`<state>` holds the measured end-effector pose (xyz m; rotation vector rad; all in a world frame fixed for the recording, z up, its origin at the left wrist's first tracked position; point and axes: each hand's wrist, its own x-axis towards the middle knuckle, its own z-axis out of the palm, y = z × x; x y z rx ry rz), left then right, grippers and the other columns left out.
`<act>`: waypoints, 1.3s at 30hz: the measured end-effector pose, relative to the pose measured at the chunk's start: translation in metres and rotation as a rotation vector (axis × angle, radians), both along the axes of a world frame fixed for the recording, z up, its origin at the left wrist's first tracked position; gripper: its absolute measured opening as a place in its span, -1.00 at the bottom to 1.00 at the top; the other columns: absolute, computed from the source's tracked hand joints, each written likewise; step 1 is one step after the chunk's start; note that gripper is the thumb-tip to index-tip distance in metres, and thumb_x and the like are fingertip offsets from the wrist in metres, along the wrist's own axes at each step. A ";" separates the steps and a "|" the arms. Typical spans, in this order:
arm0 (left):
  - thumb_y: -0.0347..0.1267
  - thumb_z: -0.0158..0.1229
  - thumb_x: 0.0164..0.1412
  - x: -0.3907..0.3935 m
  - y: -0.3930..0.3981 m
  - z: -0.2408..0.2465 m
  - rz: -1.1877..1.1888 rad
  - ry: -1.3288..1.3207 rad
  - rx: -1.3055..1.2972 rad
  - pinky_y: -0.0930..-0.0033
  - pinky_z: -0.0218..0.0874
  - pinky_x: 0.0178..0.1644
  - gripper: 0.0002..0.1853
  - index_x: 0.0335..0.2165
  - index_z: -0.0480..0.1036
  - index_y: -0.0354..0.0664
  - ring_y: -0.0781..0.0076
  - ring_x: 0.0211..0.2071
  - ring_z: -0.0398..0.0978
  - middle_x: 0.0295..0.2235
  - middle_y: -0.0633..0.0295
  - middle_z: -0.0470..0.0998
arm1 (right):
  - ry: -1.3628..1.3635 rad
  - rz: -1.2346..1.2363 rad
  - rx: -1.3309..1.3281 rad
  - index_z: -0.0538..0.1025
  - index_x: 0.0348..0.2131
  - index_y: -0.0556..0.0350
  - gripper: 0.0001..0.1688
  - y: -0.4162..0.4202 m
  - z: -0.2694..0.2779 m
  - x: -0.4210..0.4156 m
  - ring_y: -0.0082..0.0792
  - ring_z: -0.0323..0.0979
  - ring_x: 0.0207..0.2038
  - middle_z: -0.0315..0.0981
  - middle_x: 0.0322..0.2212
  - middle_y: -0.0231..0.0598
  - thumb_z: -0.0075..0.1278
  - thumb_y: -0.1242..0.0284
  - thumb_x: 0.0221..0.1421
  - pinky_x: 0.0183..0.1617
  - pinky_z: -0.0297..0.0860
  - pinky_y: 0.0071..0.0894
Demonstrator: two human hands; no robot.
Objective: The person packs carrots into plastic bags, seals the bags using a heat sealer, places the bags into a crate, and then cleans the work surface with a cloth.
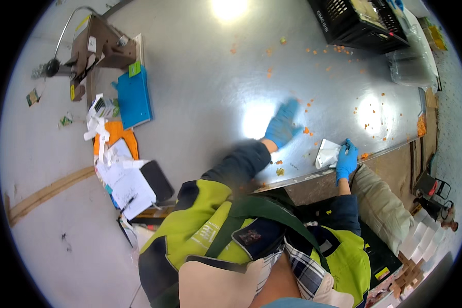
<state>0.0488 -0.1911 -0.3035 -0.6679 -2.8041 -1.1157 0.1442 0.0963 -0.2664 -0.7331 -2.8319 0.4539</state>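
My left hand [283, 123], in a blue glove, lies palm down over the steel tabletop [200, 96], fingers blurred and thumb apart, beside small orange bits [306, 130]. No object shows in it. My right hand [346, 158], also blue-gloved, grips the right side of a white scoop-like piece [327, 154] at the near table edge. Whether that piece is plastic or stiff paper I cannot tell. More orange crumbs are scattered right of my hands, with a heap in the right corner [421, 125]. A yellow-green scrap [280, 171] lies near the front edge.
A black plastic crate [342, 27] stands at the back right beside clear plastic wrap [411, 61]. At left are a brown metal device with a lever [100, 46], a blue folder [134, 98], papers [129, 188] and a black flat object [157, 181]. A pale sack [381, 208] is near my right arm.
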 end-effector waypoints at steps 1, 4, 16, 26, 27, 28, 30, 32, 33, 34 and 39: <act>-0.03 0.12 0.08 -0.002 0.020 0.011 -0.201 0.043 -0.102 0.13 -0.33 0.35 -0.12 0.23 -0.02 -0.23 0.11 0.30 -0.11 0.27 0.05 -0.01 | -0.010 -0.002 0.002 0.49 -0.07 -0.08 -0.65 0.003 0.002 -0.002 -0.26 0.44 -0.20 0.44 -0.19 -0.24 -0.03 0.33 0.13 -0.11 0.34 -0.30; -0.09 0.08 0.14 -0.070 -0.037 0.031 0.085 -0.037 0.042 0.14 -0.34 0.35 -0.16 0.23 -0.04 -0.29 0.14 0.30 -0.12 0.27 0.03 -0.04 | 0.024 0.009 -0.005 0.46 -0.02 -0.11 -0.61 0.006 -0.001 -0.003 -0.27 0.45 -0.22 0.43 -0.24 -0.27 -0.04 0.34 0.13 -0.16 0.35 -0.29; -0.14 0.01 0.17 -0.243 0.003 -0.035 -0.121 0.347 -0.280 0.18 -0.17 0.30 -0.37 0.11 0.18 -0.30 0.09 0.24 0.05 0.19 0.04 0.16 | -0.046 -0.022 -0.024 0.42 0.02 -0.08 -0.57 -0.006 0.013 -0.016 -0.20 0.47 -0.21 0.41 -0.21 -0.26 -0.04 0.40 0.12 -0.18 0.37 -0.28; -0.04 0.05 0.15 -0.282 -0.080 -0.007 0.058 0.303 -0.331 0.14 -0.23 0.32 -0.18 0.18 0.02 -0.39 -0.01 0.26 -0.04 0.22 -0.14 0.02 | -0.110 -0.051 -0.041 0.41 0.04 -0.06 -0.55 -0.013 0.019 -0.020 -0.24 0.41 -0.30 0.34 -0.31 -0.21 -0.05 0.48 0.13 -0.20 0.35 -0.30; -0.08 0.01 0.19 -0.314 -0.148 0.019 0.340 0.297 -0.094 0.14 -0.22 0.32 -0.24 0.15 0.07 -0.45 -0.04 0.24 0.00 0.21 -0.17 0.06 | -0.108 -0.063 -0.049 0.41 0.04 -0.06 -0.55 -0.014 0.015 -0.018 -0.25 0.41 -0.30 0.34 -0.31 -0.21 -0.05 0.50 0.12 -0.19 0.36 -0.31; -0.07 -0.05 0.23 -0.344 -0.224 0.015 0.573 0.145 0.010 0.17 -0.24 0.32 -0.25 0.16 0.05 -0.46 -0.05 0.25 0.00 0.21 -0.19 0.06 | -0.069 -0.055 -0.063 0.41 0.04 -0.03 -0.54 -0.011 0.009 -0.015 -0.26 0.41 -0.29 0.34 -0.32 -0.20 -0.06 0.53 0.11 -0.18 0.36 -0.32; 0.08 -0.23 0.26 -0.391 -0.386 -0.017 0.919 0.098 -0.443 0.17 -0.26 0.33 -0.18 0.18 0.03 -0.44 -0.02 0.27 -0.04 0.23 -0.19 0.00 | -0.045 -0.045 -0.096 0.40 0.04 0.03 -0.53 -0.005 0.001 -0.015 -0.25 0.42 -0.27 0.35 -0.32 -0.18 -0.07 0.58 0.10 -0.14 0.35 -0.33; 0.16 -0.23 0.22 -0.420 -0.482 -0.018 1.047 -0.007 -0.639 0.17 -0.24 0.32 -0.13 0.16 0.08 -0.44 -0.02 0.26 -0.02 0.21 -0.20 0.05 | -0.040 -0.043 -0.100 0.39 0.04 0.11 -0.54 -0.004 -0.002 -0.019 -0.22 0.42 -0.25 0.35 -0.29 -0.14 -0.09 0.60 0.10 -0.10 0.35 -0.33; 0.18 -0.22 0.20 -0.436 -0.509 -0.026 1.091 -0.002 -0.620 0.17 -0.22 0.32 -0.11 0.16 0.09 -0.43 -0.02 0.26 0.00 0.20 -0.20 0.07 | -0.025 -0.026 -0.085 0.38 0.04 0.14 -0.54 -0.002 -0.004 -0.020 -0.21 0.42 -0.25 0.35 -0.27 -0.12 -0.10 0.60 0.11 -0.09 0.35 -0.34; 0.18 -0.22 0.20 -0.463 -0.508 -0.033 1.069 0.011 -0.633 0.17 -0.21 0.32 -0.11 0.16 0.10 -0.42 -0.03 0.25 0.01 0.20 -0.19 0.09 | -0.062 -0.052 -0.089 0.37 0.04 0.16 -0.54 -0.003 -0.005 -0.017 -0.21 0.42 -0.22 0.35 -0.24 -0.09 -0.10 0.61 0.11 -0.08 0.35 -0.34; 0.07 -0.15 0.22 -0.619 -0.404 -0.031 0.736 0.115 -0.216 0.16 -0.14 0.29 -0.26 0.19 0.12 -0.21 -0.04 0.23 0.05 0.21 -0.09 0.12 | -0.130 -0.065 -0.071 0.34 0.05 0.22 -0.53 -0.014 0.005 -0.031 -0.25 0.40 -0.11 0.37 -0.14 -0.09 -0.15 0.62 0.11 0.01 0.30 -0.39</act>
